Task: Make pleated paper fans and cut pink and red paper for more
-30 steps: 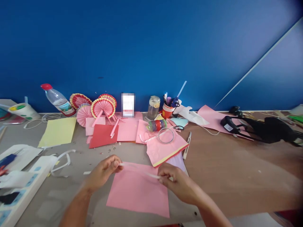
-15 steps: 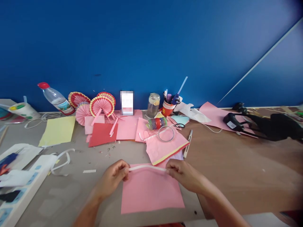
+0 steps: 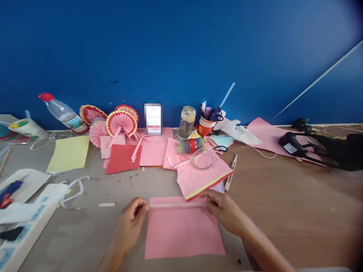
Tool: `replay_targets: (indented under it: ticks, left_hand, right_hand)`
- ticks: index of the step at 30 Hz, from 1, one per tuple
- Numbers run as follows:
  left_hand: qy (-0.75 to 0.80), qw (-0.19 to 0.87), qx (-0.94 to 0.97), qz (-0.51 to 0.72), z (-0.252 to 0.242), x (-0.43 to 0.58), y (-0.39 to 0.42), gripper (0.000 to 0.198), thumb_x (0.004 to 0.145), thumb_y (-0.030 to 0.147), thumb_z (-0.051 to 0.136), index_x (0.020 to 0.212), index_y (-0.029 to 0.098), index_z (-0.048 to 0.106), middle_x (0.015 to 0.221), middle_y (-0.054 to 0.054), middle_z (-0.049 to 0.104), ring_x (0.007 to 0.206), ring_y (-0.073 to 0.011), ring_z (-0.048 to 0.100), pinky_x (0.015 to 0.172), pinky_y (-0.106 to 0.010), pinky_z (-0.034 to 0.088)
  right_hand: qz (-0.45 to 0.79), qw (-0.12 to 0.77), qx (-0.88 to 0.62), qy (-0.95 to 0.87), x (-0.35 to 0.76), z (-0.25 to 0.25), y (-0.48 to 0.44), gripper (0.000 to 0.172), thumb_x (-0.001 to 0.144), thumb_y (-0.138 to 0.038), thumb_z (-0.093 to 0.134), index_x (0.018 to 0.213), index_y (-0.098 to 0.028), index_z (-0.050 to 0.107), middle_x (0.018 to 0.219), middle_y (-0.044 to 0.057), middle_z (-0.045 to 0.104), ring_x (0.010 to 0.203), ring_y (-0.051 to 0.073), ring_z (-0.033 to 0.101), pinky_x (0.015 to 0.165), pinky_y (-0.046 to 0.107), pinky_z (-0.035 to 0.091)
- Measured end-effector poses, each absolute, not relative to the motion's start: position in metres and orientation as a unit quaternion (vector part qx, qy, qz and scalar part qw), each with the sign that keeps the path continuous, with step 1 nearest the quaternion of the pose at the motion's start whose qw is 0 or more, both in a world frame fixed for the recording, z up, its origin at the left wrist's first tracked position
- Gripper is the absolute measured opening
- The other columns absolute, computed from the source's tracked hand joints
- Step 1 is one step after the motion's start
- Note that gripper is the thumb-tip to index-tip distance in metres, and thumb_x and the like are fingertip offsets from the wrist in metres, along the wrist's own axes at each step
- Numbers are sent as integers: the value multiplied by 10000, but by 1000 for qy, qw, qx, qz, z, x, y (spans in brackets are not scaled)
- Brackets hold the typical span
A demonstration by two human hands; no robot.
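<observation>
A sheet of pink paper [image 3: 184,234] lies flat on the desk in front of me. Across its upper part runs a thin whitish strip of tape [image 3: 177,205], straight and roughly level with the top edge. My left hand [image 3: 133,217] pinches the strip's left end, just beyond the paper's edge. At the other end, the fingers of my right hand [image 3: 219,207] are closed on the strip over the paper's upper right corner. Whether the strip touches the paper along its length I cannot tell.
Behind the paper lie a pink piece with a yellow-red border [image 3: 204,177], a clear ring [image 3: 202,158] and a utility knife [image 3: 231,172]. Folded paper fans [image 3: 121,122], a jar [image 3: 187,121] and a bottle [image 3: 65,115] stand farther back. A power strip [image 3: 34,223] is at left.
The strip was bowed and slack between my hands; now it is pulled straight over the paper. My left hand has shifted left and slightly down, and my hands are farther apart.
</observation>
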State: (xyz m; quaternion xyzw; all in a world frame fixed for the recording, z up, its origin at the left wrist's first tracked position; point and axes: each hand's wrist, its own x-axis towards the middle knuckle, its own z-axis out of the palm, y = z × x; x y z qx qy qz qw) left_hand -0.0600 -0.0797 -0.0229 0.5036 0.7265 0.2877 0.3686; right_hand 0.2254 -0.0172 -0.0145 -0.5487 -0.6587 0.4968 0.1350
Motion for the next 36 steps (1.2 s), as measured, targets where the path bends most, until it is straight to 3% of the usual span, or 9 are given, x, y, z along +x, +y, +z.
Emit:
replay_targets:
  ticks: [4,10,15,20,29,31,34,36]
  left_hand:
    - [722,370,511,284,-26,-60,-87,370,809,551,438,681,214,521,624,27,485,631,-143,487,598,-232,411]
    - [723,374,519,261,-29,-67,-88,382,821,563,427,702,216,537,651,17,528,676,-154,533,624,-231,438]
    - [721,362,527,267,-28,-65,-79,361,830,541,429,716,218,543,672,15,551,677,-153,540,623,-233,442]
    - [722,347,525,289,-21,-59,-69,350,813,537,444,716,219,553,701,4,608,678,-159,565,633,-244,458]
    - [759,291,503,294,-21,-62,-62,364,779,550,444,673,220,556,593,27,549,559,-142,514,551,-238,426]
    - [762,282,501,298,-20,-62,-56,346,778,532,450,676,220,560,607,22,568,580,-147,531,571,-243,430]
    - [766,249,503,313,-15,-64,-45,304,781,495,472,693,218,563,636,18,586,627,-153,547,618,-249,432]
    - [764,233,507,324,-9,-65,-36,283,786,477,484,712,216,566,661,17,593,651,-151,549,645,-250,431]
  right_hand:
    - [495,117,-525,-682,228,-17,-17,111,788,-198,469,708,-188,544,649,-24,509,608,114,432,560,226,319]
    - [496,72,-497,-708,222,-16,-7,101,785,-186,458,730,-203,541,775,5,605,629,128,497,550,232,326]
    - [476,107,-479,-730,213,-6,9,123,786,-163,462,708,-206,547,814,23,617,920,201,580,660,250,376]
    - [446,137,-479,-744,211,-2,14,123,792,-167,480,719,-197,575,841,20,586,696,135,539,627,251,378]
    - [489,122,-537,-677,216,-10,9,124,798,-225,492,706,-185,565,643,-25,534,603,116,449,555,241,317]
    - [502,131,-544,-660,215,-11,9,112,793,-234,499,818,-186,598,644,-32,531,605,117,457,566,243,330]
    - [529,148,-539,-638,214,-11,10,453,776,-228,531,1227,-205,500,638,-61,522,604,117,476,595,246,359]
    - [554,169,-532,-618,214,-12,12,556,768,-237,552,1309,-207,422,650,-67,525,608,115,485,602,244,366]
